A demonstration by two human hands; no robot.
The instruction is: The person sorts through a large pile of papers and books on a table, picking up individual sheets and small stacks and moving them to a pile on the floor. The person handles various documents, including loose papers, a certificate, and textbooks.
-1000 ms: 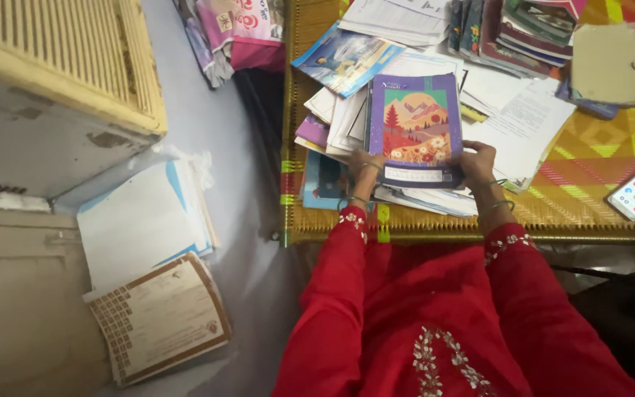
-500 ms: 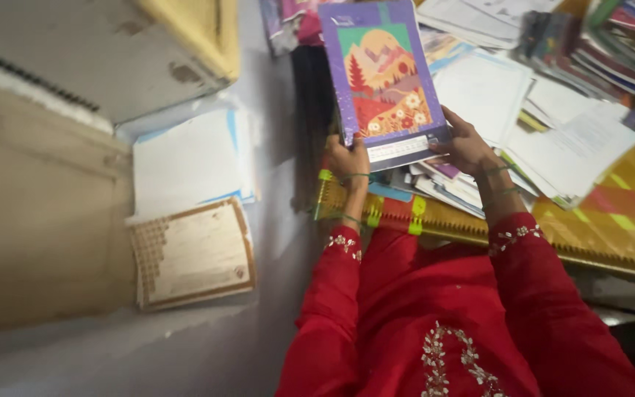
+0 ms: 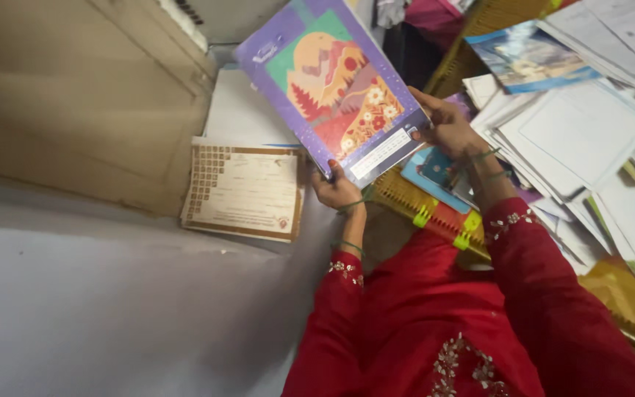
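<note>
Head view, floor: grey floor fills the lower left, with a beige cabinet-like block standing along its upper edge.
Table: woven yellow table runs down the right side, its edge near the person's red sleeves; a heap of loose white papers and a blue magazine cover most of it.
Notebook: purple notebook with a mountain-and-flowers cover, held up in the air and tilted, out past the table edge and above the floor stack.
Floor stack: a brown-bordered printed sheet lies on top of white sheets, just beside the cabinet block.
Left hand: left hand pinches the notebook's lower corner, thumb on the cover — fingers behind it, so their grip is hidden.
Right hand: right hand clasps the notebook's lower right edge, thumb on top and fingers curled beneath.
Risk, notebook: both hands hold only one short end, so the far end hangs unsupported; it could sag or slip loose if either pinch relaxes.
Risk, papers: the heap looks loosely layered near the table edge — possibly overhanging, though the view is blurred there — and a brushing sleeve could slide sheets off.
</note>
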